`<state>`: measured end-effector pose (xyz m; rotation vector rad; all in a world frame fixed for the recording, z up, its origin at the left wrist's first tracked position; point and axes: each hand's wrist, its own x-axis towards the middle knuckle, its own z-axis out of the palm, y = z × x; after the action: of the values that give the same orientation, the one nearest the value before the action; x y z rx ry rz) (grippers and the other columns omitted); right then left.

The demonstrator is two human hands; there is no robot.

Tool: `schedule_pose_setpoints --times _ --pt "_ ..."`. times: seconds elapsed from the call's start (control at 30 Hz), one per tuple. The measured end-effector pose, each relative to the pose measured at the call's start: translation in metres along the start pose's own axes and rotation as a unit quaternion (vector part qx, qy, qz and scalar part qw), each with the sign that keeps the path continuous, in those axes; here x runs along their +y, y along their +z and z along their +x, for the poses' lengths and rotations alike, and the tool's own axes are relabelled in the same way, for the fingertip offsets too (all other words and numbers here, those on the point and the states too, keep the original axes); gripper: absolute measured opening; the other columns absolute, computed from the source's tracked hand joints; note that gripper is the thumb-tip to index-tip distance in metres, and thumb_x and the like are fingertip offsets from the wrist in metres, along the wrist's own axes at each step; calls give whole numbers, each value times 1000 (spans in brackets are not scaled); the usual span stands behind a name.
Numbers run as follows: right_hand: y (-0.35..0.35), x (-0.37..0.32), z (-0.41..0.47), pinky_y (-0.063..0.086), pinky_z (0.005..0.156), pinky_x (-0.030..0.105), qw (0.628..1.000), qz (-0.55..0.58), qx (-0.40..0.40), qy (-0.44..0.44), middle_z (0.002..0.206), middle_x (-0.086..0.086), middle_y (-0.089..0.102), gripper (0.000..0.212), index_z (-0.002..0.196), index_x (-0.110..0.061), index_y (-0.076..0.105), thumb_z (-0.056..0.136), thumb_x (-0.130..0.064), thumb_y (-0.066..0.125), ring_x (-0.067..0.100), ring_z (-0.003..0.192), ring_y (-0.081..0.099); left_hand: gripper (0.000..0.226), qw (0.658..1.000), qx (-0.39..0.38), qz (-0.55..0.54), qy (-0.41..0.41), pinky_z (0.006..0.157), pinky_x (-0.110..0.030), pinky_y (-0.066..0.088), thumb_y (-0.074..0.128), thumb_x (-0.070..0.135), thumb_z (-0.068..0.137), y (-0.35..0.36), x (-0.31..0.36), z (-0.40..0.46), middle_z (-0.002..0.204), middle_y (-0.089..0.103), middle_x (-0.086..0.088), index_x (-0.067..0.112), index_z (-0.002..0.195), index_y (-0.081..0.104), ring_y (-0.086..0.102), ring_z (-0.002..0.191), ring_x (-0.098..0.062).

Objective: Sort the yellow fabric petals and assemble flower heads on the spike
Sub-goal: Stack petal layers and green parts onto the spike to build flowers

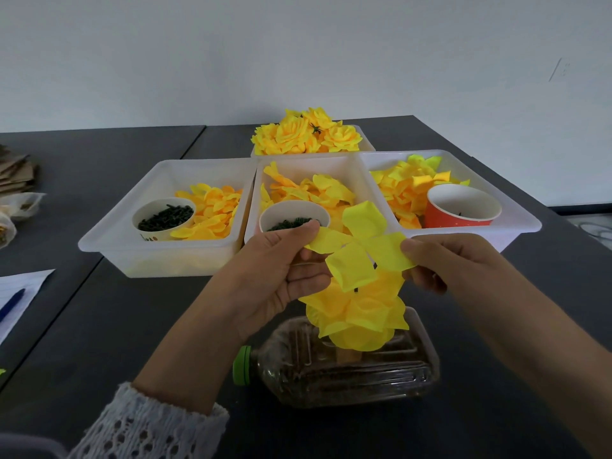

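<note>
A: We are looking at the petal piece [361, 246], a yellow fabric layer of four lobes, hanging just above the stacked petals [356, 316] already sitting on the spike.

B: We are seeing the left hand [281, 270] pinching its left lobe, thumb on top and fingers [308, 279] curling beneath. The right hand [443, 260] is pinching the right lobe in the same way, so both sets of fingers are gripping the piece.

A: We are finding the spike itself mostly hidden; only a dark tip is showing between the held piece and the stack. The stack is standing over a clear bottle [344, 369] lying on its side on the dark counter [116, 326], green cap [241, 365] pointing left.

B: Beyond the hands we are noting three white trays. The left tray [109, 240] is holding orange-yellow petals and a paper cup [164, 218] of dark green parts. The middle tray [331, 164] is holding petals and a second cup [294, 217]. The right tray [516, 210] is holding petals and a red cup [462, 207].

A: Farther off, finished flower heads [306, 134] are filling a fourth tray.
</note>
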<state>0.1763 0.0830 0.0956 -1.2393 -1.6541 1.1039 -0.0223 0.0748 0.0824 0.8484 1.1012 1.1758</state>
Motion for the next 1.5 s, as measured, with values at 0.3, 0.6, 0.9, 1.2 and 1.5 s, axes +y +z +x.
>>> schedule_pose_setpoints --times 0.3,0.6,0.9,1.2,1.5 --pt "3 11 -6 34 49 8 999 -23 -27 -12 46 -4 41 47 44 -16 51 90 -26 53 1 44 37 37 998 16 63 3 43 -17 51 56 27 92 0 -2 -1 53 66 -4 -10 92 60 65 45 -10" --pt "2 5 -13 33 47 7 997 -25 0 -70 46 -6 41 45 44 -18 49 89 -25 53 0 42 37 47 990 34 133 36 46 -20 54 59 25 90 -2 0 2 63 68 -13 -18 109 57 70 53 -16" --pt "7 -3 -21 39 55 6 991 -55 29 -117 57 -7 48 38 46 -19 49 82 -32 52 3 51 46 36 955 44 274 103 48 -26 54 63 35 85 -6 -2 6 53 63 -10 2 71 61 64 47 -17" --pt "16 -6 -25 37 55 10 974 -126 78 -169 63 -2 43 39 47 -22 43 83 -34 50 10 59 47 29 924 90 346 138 48 -28 47 46 34 101 2 3 9 48 57 0 11 90 60 53 40 -14" --pt "22 -5 -26 36 55 15 967 -146 100 -181 67 -2 46 35 51 -23 48 83 -36 49 13 64 47 32 873 171 418 186 49 -33 50 33 37 104 18 2 2 66 45 0 20 78 44 55 54 -16"
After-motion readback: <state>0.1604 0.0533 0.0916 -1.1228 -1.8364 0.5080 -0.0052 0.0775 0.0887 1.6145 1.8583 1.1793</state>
